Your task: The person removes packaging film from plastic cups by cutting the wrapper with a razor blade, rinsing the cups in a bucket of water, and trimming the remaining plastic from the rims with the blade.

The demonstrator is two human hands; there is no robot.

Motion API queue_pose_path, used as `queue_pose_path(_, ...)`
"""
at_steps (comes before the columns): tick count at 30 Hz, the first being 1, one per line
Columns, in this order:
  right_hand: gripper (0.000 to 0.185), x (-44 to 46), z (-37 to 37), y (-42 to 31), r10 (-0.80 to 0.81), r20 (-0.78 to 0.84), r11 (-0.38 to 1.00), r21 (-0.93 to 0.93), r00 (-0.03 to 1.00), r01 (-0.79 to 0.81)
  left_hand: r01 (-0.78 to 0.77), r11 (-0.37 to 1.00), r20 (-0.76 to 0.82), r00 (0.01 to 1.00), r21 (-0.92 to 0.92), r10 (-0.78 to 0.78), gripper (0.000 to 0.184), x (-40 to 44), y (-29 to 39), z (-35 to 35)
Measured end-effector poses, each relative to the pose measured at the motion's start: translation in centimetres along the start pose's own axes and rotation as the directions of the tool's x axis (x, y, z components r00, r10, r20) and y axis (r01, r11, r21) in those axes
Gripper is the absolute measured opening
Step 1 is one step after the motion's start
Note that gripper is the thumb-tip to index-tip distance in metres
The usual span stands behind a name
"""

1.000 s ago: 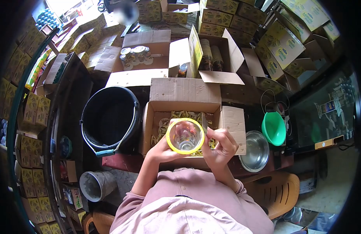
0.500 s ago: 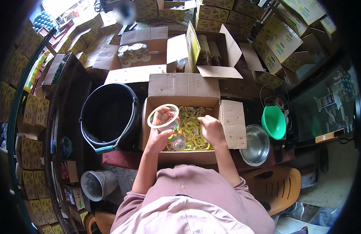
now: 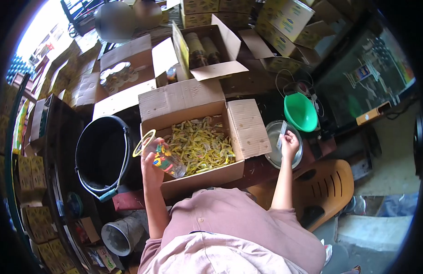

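My left hand (image 3: 152, 166) is wrapped round a clear plastic jar (image 3: 169, 163) with a coloured print and a pale yellowish rim. The jar is tilted, its mouth toward the upper left and its base over the near left part of an open cardboard box (image 3: 206, 176). Many small yellow-green wrapped pieces (image 3: 197, 141) lie in that box. To the right, my right hand (image 3: 290, 145) pinches a small, flat, pale strip (image 3: 283, 129) above a shiny metal bowl (image 3: 273, 148). What the strip is cannot be made out.
Left of the box stands a black bucket (image 3: 102, 160) with its handle down. A green bowl (image 3: 301, 113) is beyond the metal bowl. Behind are open cartons, one with lidded jars (image 3: 115, 75). An orange chair (image 3: 328, 192) is at right, a grey bucket (image 3: 122, 237) below left.
My right hand has moved from over the box to the metal bowl and now holds a pale strip. The jar in my left hand has tipped leftward. The view has turned.
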State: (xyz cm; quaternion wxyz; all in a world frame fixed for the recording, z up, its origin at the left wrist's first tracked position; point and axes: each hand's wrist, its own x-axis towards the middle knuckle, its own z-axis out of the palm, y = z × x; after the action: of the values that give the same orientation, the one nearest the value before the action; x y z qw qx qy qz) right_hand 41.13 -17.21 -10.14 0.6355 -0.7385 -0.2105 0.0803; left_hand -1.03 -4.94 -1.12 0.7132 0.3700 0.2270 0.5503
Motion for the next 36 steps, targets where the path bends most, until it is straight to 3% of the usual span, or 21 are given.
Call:
queue_pose_path(4,0.031,2.4,-3.3,8.9,0.161,-0.096,0.871,-0.453,0.982,-0.188,0.041,0.997,0.017,0.999,0.059,-0.042,0.046,-0.1,0.0,-0.1)
queue_pose_path(8,0.026,1.7,-3.5,10.3,0.294,-0.150,0.730,-0.602,0.944,-0.323,0.041,0.998,0.057,0.997,0.047,-0.044,0.044,-0.1,0.1,0.2)
queue_pose_path(10,0.024,2.7,-4.0,15.6,0.273,-0.114,0.673,-0.687,0.955,-0.274,0.044,0.997,0.048,0.998,0.065,-0.048,0.043,-0.1,0.1,0.1)
queue_pose_path(12,0.024,2.3,-3.7,15.0,0.276,-0.117,0.622,-0.735,0.954,-0.270,0.057,0.996,0.039,0.997,0.066,-0.060,0.044,0.0,-0.1,0.2)
queue_pose_path(15,0.029,3.0,-3.9,15.4,0.434,-0.103,0.605,-0.703,0.895,-0.374,0.070,0.995,0.038,0.997,0.071,-0.073,0.045,-0.1,-0.1,0.3)
queue_pose_path(18,0.031,4.9,-5.2,20.7,0.669,0.079,0.720,-0.319,0.739,-0.617,0.068,0.994,0.043,0.996,0.085,-0.072,0.045,0.0,-0.1,0.2)
queue_pose_path(22,0.032,5.5,-6.4,21.2,0.632,0.154,0.755,-0.345,0.760,-0.558,0.080,0.995,0.031,0.996,0.063,-0.082,0.045,0.2,-0.3,0.1)
queue_pose_path(23,0.030,5.2,-6.5,19.4,0.581,0.120,0.724,-0.528,0.805,-0.443,0.081,0.995,0.022,0.996,0.058,-0.082,0.045,0.2,-0.4,0.1)
queue_pose_path(25,0.027,4.8,-6.2,16.1,0.332,0.224,0.681,-0.730,0.916,-0.068,0.100,0.995,0.018,0.995,0.026,-0.101,0.045,0.3,-0.8,0.0)
queue_pose_path(26,0.025,4.5,-5.5,14.1,0.203,0.312,0.607,-0.784,0.928,0.131,0.102,0.995,0.009,0.995,0.014,-0.103,0.045,0.4,-0.8,-0.1)
queue_pose_path(28,0.027,3.3,-4.4,7.8,0.220,0.365,0.423,-0.871,0.905,0.249,0.130,0.991,0.042,0.991,-0.013,-0.129,0.047,0.6,-0.8,0.0)
queue_pose_path(30,0.031,3.3,-3.1,3.6,0.420,0.246,0.097,-0.969,0.874,0.226,0.157,0.987,0.048,0.987,-0.031,-0.155,0.049,1.0,-0.3,0.5)
queue_pose_path(32,0.030,4.1,-3.0,1.6,0.446,0.233,-0.012,-0.964,0.864,0.266,0.122,0.991,0.030,0.992,0.054,-0.124,0.052,1.4,0.2,0.9)
queue_pose_path(34,0.029,4.1,-3.4,-2.4,0.422,0.276,0.117,-0.961,0.863,0.250,0.080,0.994,0.051,0.995,0.077,-0.084,0.056,1.7,0.8,1.3)
queue_pose_path(36,0.030,4.0,-4.2,-3.2,0.268,0.298,0.280,-0.934,0.916,0.222,0.021,0.992,0.083,0.996,0.124,-0.032,0.057,2.0,2.1,1.4)
